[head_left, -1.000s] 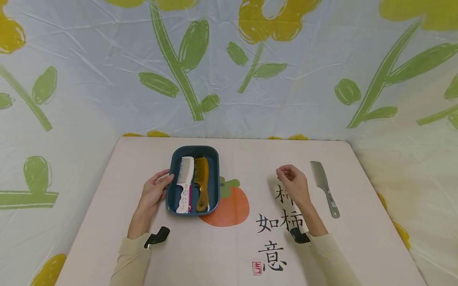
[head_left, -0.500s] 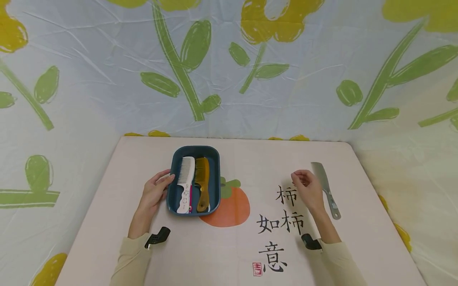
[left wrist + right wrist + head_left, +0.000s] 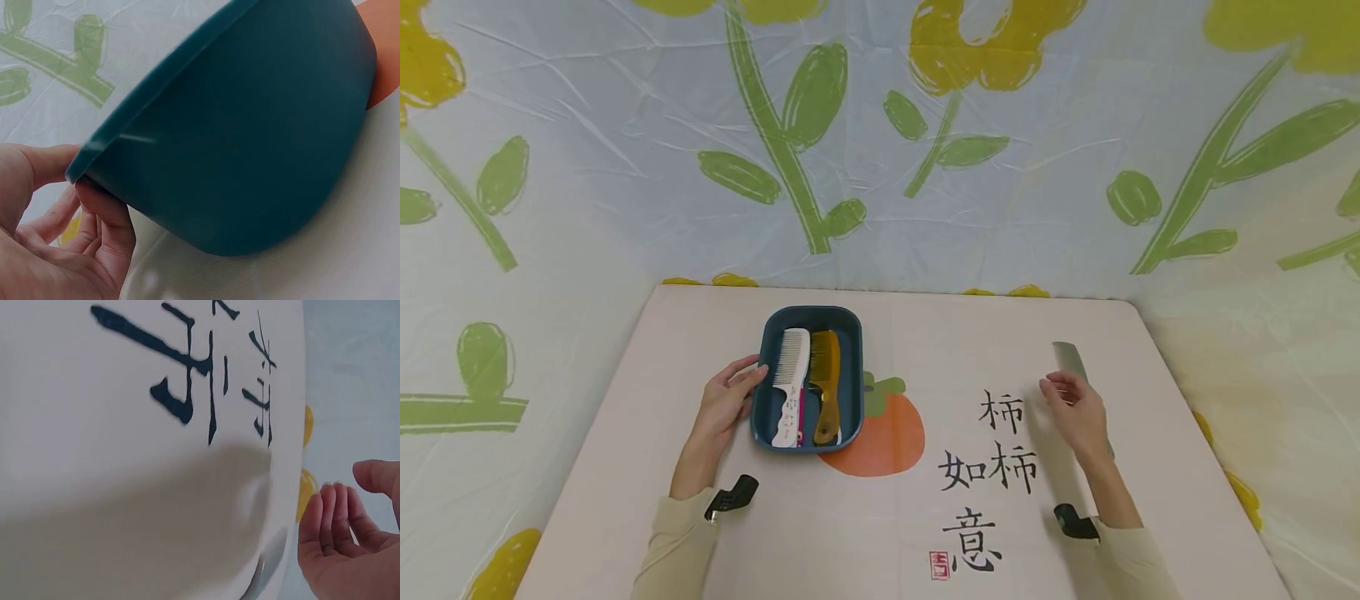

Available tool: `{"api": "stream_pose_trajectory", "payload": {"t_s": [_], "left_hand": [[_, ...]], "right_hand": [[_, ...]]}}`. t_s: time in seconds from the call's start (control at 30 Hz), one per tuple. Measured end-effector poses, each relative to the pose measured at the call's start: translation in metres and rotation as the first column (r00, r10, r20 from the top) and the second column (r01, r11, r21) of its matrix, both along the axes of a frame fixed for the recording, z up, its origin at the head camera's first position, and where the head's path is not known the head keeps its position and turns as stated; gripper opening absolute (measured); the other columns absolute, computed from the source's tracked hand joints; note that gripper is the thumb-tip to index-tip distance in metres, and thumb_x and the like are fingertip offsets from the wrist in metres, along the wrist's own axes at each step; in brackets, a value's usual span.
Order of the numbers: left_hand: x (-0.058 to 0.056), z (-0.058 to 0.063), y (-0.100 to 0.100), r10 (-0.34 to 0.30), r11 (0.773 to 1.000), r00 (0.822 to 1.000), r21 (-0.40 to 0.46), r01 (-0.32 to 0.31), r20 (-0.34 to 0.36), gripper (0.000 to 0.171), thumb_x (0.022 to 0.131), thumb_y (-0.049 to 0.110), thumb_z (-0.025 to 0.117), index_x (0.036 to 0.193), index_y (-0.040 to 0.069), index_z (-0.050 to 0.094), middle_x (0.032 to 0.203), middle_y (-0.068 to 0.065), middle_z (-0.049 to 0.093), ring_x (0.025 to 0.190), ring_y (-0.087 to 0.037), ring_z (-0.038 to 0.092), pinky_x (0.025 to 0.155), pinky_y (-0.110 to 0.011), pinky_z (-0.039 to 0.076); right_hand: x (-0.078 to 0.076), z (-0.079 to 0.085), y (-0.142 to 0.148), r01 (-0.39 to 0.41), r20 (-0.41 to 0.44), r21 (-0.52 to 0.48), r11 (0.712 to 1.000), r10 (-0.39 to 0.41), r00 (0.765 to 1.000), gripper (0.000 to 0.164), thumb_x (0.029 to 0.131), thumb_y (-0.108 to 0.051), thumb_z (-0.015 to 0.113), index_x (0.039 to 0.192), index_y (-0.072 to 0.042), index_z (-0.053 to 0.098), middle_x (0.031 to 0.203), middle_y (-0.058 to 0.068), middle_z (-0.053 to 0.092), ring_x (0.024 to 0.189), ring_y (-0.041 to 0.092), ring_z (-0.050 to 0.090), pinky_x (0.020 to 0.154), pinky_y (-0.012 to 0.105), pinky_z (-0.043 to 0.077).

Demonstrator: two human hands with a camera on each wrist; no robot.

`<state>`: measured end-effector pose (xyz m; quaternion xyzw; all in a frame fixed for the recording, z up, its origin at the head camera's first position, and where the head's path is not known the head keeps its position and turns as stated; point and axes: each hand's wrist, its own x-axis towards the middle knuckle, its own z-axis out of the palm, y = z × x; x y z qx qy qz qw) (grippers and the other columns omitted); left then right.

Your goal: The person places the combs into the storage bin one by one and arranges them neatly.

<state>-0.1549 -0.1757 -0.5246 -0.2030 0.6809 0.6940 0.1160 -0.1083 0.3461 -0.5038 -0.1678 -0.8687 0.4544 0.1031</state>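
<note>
In the head view my left hand (image 3: pixel 722 408) is at the left side of a dark blue tray (image 3: pixel 853 358). The left wrist view shows its thumb over the tray's rim (image 3: pixel 150 94) and a finger tucked beneath, pinching it. Inside lie a white comb (image 3: pixel 787 396) and an amber comb with a brown handle (image 3: pixel 827 400), side by side. A bit of something pink (image 3: pixel 801 412) peeks out between them. My right hand (image 3: pixel 1078 417) hovers above a grey comb (image 3: pixel 1066 357), covering much of its handle. Its fingers are loosely bent, with the thumb apart and nothing between.
The pale tabletop (image 3: pixel 880 533) carries a printed orange persimmon (image 3: pixel 895 433) and black brush characters (image 3: pixel 972 542). A flower-patterned sheet (image 3: pixel 880 233) hangs behind the table and along both sides.
My right hand has moved right from over the printed characters to above the grey comb, now partly hiding it. The left hand and the tray keep their place.
</note>
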Motion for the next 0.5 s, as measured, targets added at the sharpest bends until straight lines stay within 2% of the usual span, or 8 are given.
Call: {"api": "stream_pose_trajectory", "payload": {"t_s": [0.17, 0.5], "left_hand": [[0.000, 0.001, 0.000, 0.003, 1.000, 1.000, 0.009, -0.003, -0.002, 0.057, 0.095, 0.039, 0.075, 0.144, 0.017, 0.057, 0.113, -0.002, 0.066, 0.073, -0.008, 0.055, 0.053, -0.021, 0.036], [0.000, 0.000, 0.000, 0.003, 1.000, 1.000, 0.005, -0.003, -0.001, 0.057, 0.095, 0.039, 0.075, 0.144, 0.017, 0.056, 0.113, -0.002, 0.066, 0.076, -0.008, 0.057, 0.054, -0.020, 0.037]], "right_hand": [[0.007, -0.001, 0.015, 0.025, 0.038, 0.053, 0.998, -0.027, 0.999, 0.037, 0.102, -0.027, 0.066, 0.127, -0.001, 0.063, 0.111, 0.008, 0.067, 0.087, -0.012, 0.053, 0.079, 0.008, 0.042], [0.017, -0.005, 0.040, 0.139, 0.079, 0.095, 0.986, -0.146, 0.986, 0.033, 0.100, -0.026, 0.066, 0.125, -0.004, 0.064, 0.100, -0.010, 0.065, 0.082, -0.015, 0.051, 0.075, 0.008, 0.041]]}}
